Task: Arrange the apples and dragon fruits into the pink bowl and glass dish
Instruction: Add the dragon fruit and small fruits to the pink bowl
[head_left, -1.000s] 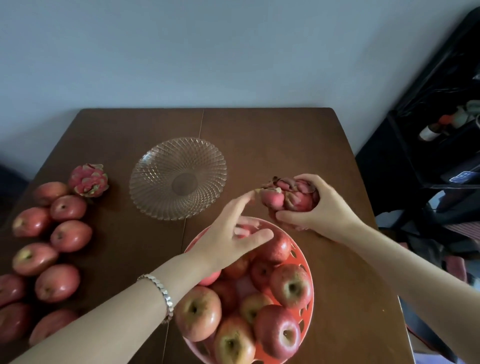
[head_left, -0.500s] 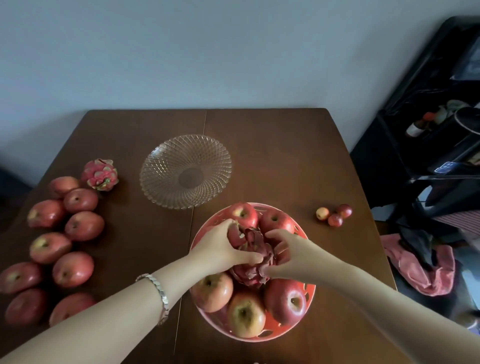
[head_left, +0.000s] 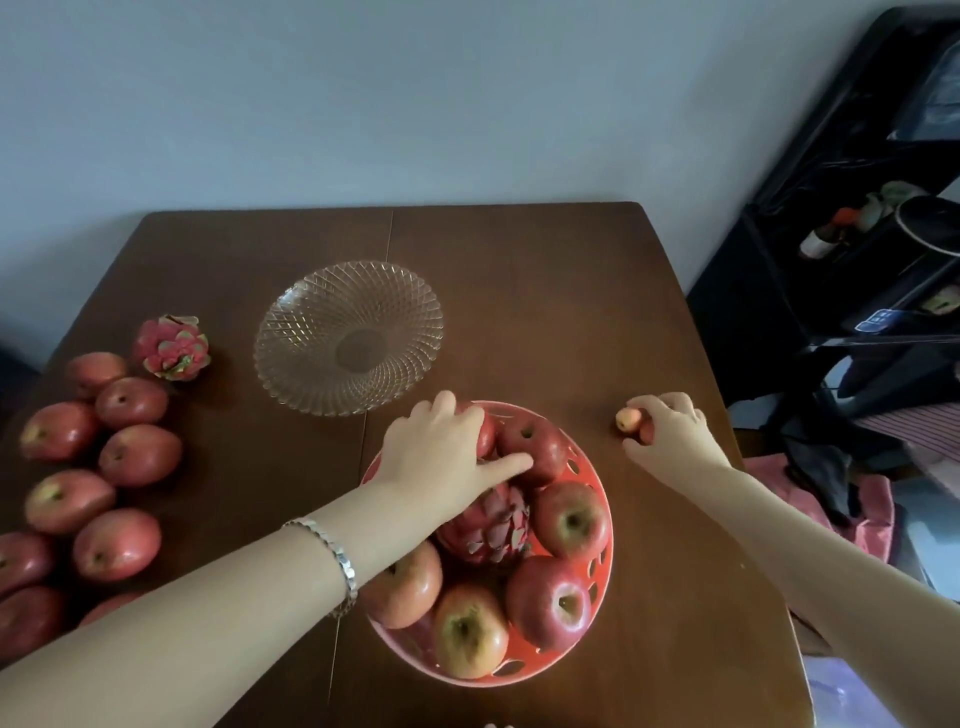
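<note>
The pink bowl (head_left: 597, 597) stands at the near middle of the brown table, filled with several red apples (head_left: 571, 519) ringing a dragon fruit (head_left: 488, 530) at its centre. My left hand (head_left: 441, 457) lies flat over the far apples in the bowl, fingers spread, thumb toward an apple. My right hand (head_left: 670, 431) is on the table to the right of the bowl, fingers closed around small red fruits (head_left: 629, 420). The empty glass dish (head_left: 348, 338) sits beyond the bowl. A second dragon fruit (head_left: 172, 347) and several loose apples (head_left: 139, 454) lie at the left.
The table's right edge (head_left: 727, 415) runs close to my right hand. Beyond it stand a dark shelf unit (head_left: 857, 260) with bottles and appliances, and pink cloth (head_left: 857, 499) on the floor. A grey wall backs the table.
Both hands set the dragon fruit into the middle of the bowl and let go. My right hand then moved right onto the small fruits; my left hand slid to the bowl's far apples.
</note>
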